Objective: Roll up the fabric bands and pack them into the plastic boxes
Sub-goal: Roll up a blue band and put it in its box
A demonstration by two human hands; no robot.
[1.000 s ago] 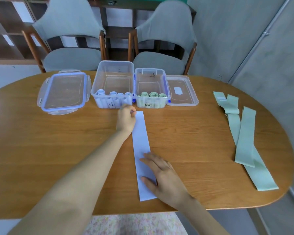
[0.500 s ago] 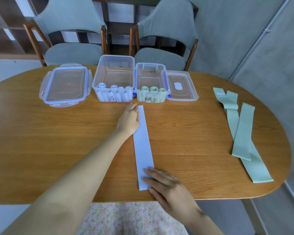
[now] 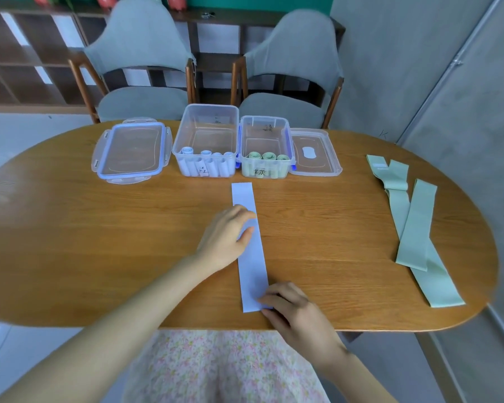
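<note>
Lying flat along the tabletop (image 3: 99, 242), the pale blue band (image 3: 249, 251) is pinned mid-length by the left hand (image 3: 226, 238), fingers relaxed on it. The right hand (image 3: 294, 308) pinches its near end, likely to start the roll.

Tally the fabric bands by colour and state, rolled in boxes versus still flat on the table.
Blue rolls in box: 5
Green rolls in box: 3
Blue flat band: 1
Green flat bands: 2
Total: 11

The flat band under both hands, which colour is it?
Pale lavender-blue band, in the head view.
</note>
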